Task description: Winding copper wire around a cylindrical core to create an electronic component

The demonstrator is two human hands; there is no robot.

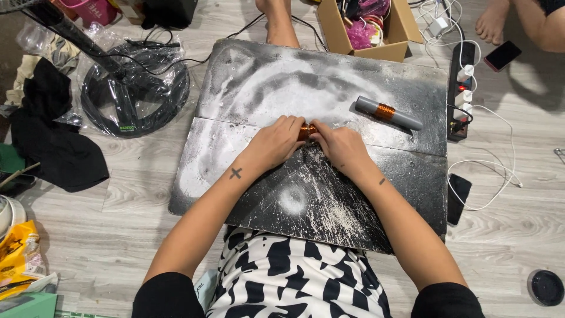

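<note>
1. Fan base (134,94), black and wrapped in clear plastic, lies on the wooden floor at far left, well apart from the work.
2. Left hand (272,143) curls shut around one end of a small copper wire coil (307,131), on a dusty black board (247,194).
3. Right hand (340,147) closes on the coil's other end; the step looks like winding or tightening, calling for steady tension.
4. Grey tube (389,113) with copper winding lies near, further right.
5. Power strip (464,88) sits beside the board's right edge.
</note>
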